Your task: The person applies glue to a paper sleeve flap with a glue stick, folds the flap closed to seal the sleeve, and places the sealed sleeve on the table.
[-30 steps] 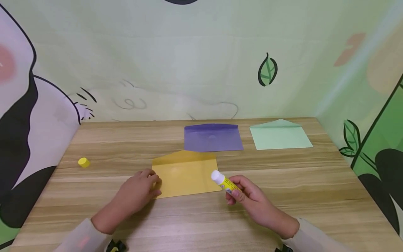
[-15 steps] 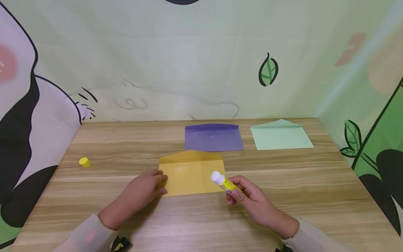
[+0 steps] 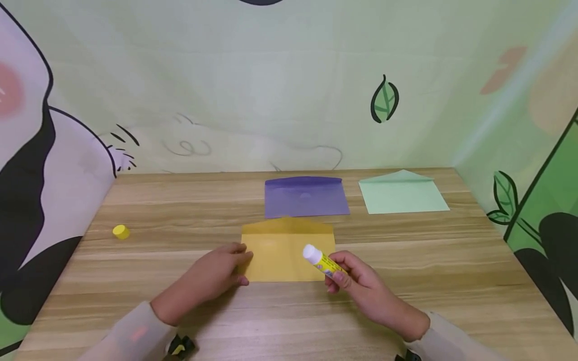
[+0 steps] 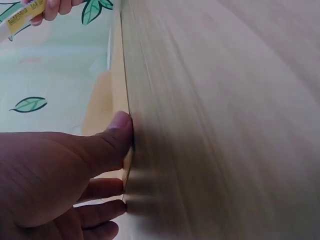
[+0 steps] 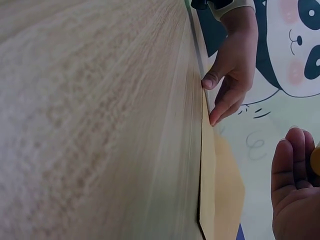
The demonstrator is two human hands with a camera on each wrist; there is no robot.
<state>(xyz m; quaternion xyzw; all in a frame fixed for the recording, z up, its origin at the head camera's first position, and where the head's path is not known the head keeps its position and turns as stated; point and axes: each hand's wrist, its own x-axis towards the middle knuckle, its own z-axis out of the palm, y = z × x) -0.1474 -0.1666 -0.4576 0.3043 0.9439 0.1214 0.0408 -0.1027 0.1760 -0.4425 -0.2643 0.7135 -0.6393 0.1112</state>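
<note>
**Left hand point(image 3: 219, 271) at the edge of the yellow envelope point(image 3: 280, 255), glue stick point(image 3: 324, 262) in the right hand point(image 3: 361, 288)**

The left hand lies at the left edge of the yellow envelope, fingers gently bent and loose, fingertips resting on the paper and thumb touching its near left corner. The right hand, near the envelope's right end, grips the glue stick between thumb and fingers. The stick is held above the tabletop point(image 3: 289, 326), slanting so that its smooth white round end overlaps the right part of the envelope in the head view. Its barrel wears a bright yellow wrapper with small dark print, too small to read.

The yellow envelope lies flat, its long side toward the person; the paper is smooth with a faint sheen, and its unfolded flap rises to a shallow point on the far side. Just beyond it lies a purple envelope point(image 3: 307, 200) with a darker flap and a faint round mark; whether the two touch, I cannot tell. Beyond and to the right of the yellow envelope is a mint-green envelope point(image 3: 404, 195) with a pointed flap. Well to its left sits a short, round yellow cap point(image 3: 121, 231).

Around and under the envelope, the tabletop shows streaky tan wood grain. Behind it rises a pale green printed backdrop point(image 3: 253, 90) with a black-outlined leaf point(image 3: 384, 103), pencil-like squiggles and a panda point(image 5: 305, 45) at the left.
</note>
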